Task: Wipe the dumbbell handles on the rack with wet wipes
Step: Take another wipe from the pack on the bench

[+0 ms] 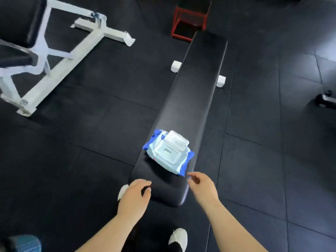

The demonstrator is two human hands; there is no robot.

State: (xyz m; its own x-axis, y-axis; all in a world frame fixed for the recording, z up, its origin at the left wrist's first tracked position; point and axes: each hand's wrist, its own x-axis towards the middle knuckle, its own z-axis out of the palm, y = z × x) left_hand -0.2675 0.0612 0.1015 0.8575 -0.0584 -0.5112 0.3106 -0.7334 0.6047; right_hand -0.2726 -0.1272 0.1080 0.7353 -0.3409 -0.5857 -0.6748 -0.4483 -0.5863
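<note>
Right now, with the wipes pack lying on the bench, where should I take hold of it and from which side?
Probably the soft near end of the wipes pack, at its blue edge, coming from the near right, where the right hand is closest. The lid stands open, tilted toward the far side, so that end is free, and the pack lies flat on the bench.

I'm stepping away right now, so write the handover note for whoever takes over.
Left-hand grip: empty, fingers loosely curled over the near end of the long black padded bench.
Right-hand grip: empty, relaxed, just short of the blue-and-white wet wipes pack, which lies on the bench, lid flipped open.
Done: nothing; no wipe is out.
Left: pull a wipe, find the dumbbell rack (not in view), wipe the handles.
</note>
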